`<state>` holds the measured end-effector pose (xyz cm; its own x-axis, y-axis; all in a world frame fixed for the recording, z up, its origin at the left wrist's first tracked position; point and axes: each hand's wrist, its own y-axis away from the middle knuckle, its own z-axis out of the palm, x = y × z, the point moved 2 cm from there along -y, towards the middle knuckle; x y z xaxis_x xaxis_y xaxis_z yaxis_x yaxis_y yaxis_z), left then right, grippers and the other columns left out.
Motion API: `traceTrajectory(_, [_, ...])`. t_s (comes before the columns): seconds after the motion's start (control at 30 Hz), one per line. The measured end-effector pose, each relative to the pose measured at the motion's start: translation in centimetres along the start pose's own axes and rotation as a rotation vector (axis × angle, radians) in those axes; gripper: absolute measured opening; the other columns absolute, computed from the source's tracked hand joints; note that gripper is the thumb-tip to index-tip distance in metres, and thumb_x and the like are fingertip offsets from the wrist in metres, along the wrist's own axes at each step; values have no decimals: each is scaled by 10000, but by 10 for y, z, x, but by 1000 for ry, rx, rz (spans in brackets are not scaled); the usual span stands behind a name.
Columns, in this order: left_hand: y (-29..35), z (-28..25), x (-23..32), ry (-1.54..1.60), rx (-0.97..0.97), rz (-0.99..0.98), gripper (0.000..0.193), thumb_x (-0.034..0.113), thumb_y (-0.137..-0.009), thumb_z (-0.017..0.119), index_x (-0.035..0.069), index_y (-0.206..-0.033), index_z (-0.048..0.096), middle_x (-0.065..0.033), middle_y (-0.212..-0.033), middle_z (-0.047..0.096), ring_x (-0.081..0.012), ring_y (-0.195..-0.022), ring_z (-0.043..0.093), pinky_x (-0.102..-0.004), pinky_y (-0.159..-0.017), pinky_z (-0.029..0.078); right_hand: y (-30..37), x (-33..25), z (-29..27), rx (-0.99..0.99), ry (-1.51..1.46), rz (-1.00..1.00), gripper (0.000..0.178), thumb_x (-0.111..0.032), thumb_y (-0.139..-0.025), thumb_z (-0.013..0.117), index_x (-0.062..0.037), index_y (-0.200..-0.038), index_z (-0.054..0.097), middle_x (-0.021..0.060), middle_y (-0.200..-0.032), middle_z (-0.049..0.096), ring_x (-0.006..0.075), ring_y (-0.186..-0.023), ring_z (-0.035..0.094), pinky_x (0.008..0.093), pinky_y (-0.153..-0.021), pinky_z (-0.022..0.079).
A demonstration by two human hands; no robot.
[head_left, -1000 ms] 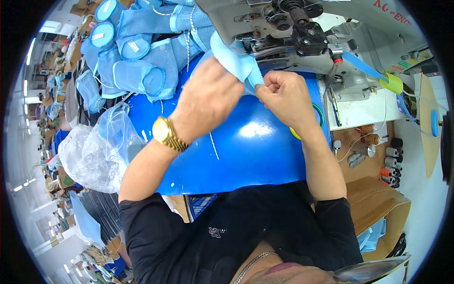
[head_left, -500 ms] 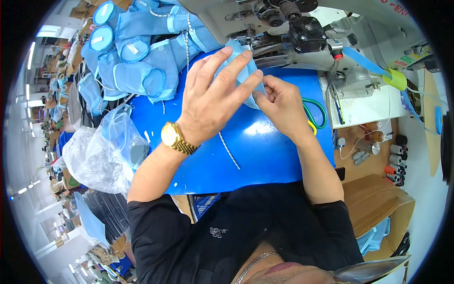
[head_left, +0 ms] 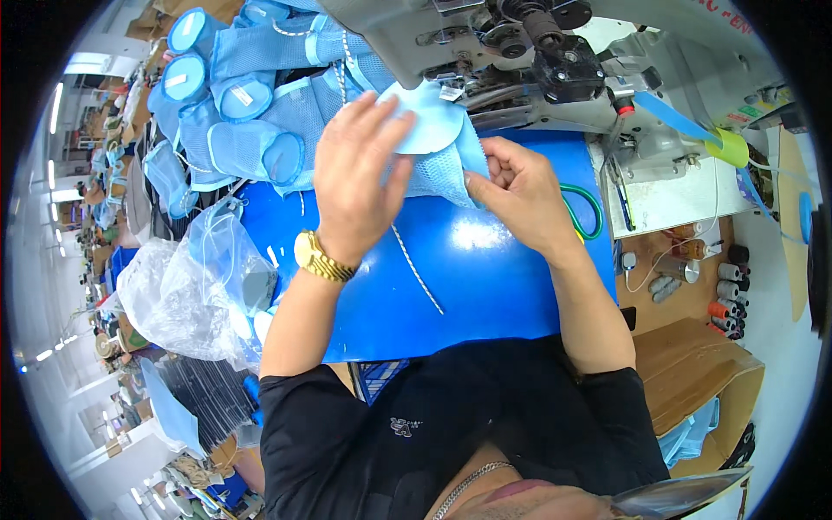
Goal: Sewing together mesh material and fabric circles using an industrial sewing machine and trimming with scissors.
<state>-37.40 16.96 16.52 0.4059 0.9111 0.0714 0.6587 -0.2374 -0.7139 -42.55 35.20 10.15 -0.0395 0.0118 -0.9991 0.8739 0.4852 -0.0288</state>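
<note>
A light blue mesh piece (head_left: 444,175) with a smooth rounded fabric panel (head_left: 431,120) lies under the sewing machine head (head_left: 511,61). My right hand (head_left: 518,189) pinches the right edge of the mesh between thumb and fingers. At the panel's left side is my left hand (head_left: 357,178), its fingers stretched out and slightly smeared by motion. Whether its fingertips touch the fabric I cannot tell. Part of the panel is hidden behind the machine's foot area.
Several blue mesh bags (head_left: 251,147) with round bases pile up at the far left. Clear plastic bags (head_left: 178,290) lie nearer. Green-handled scissors (head_left: 594,212) rest right on the blue table (head_left: 433,316). A cardboard box (head_left: 702,377) and thread spools (head_left: 732,286) stand at right.
My left hand has moved left, off the mesh piece, uncovering the rounded panel, which now spreads flatter. My right hand keeps its pinch on the edge, slightly shifted right.
</note>
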Motion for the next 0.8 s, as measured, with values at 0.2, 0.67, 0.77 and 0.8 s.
traceTrajectory(0.2, [-24, 5, 17, -66, -170, 224, 355, 73, -720, 639, 73, -1075, 648, -69, -1086, 642, -248, -981, 622, -382, -857, 504, -3, -11, 3, 16, 79, 4, 236, -117, -827, 711, -6, -1029, 658, -25, -600, 475, 38, -532, 419, 229, -460, 347])
traceTrajectory(0.67, [-12, 13, 5, -60, -106, 48, 425, 44, -702, 704, 107, -1120, 663, -83, -1141, 642, -272, -1026, 603, -372, -866, 476, -6, -7, 4, 27, 34, 10, 218, -132, -833, 693, -10, -1012, 667, -13, -597, 498, 50, -524, 433, 246, -463, 347])
traceTrajectory(0.77, [-16, 12, 4, -33, -119, 118, 399, 49, -691, 712, 117, -1082, 680, -56, -1088, 647, -253, -1013, 601, -370, -843, 478, -4, -8, 5, 34, 9, -2, 228, -127, -835, 691, -11, -1029, 664, -21, -601, 494, 43, -523, 429, 236, -460, 342])
traceTrajectory(0.8, [-16, 12, 1, -26, -144, 145, 388, 47, -697, 704, 113, -1079, 679, -53, -1077, 651, -251, -1005, 605, -367, -833, 481, -4, -8, 5, 42, -8, -8, 232, -121, -835, 690, -12, -1037, 662, -27, -604, 493, 38, -523, 427, 229, -459, 340])
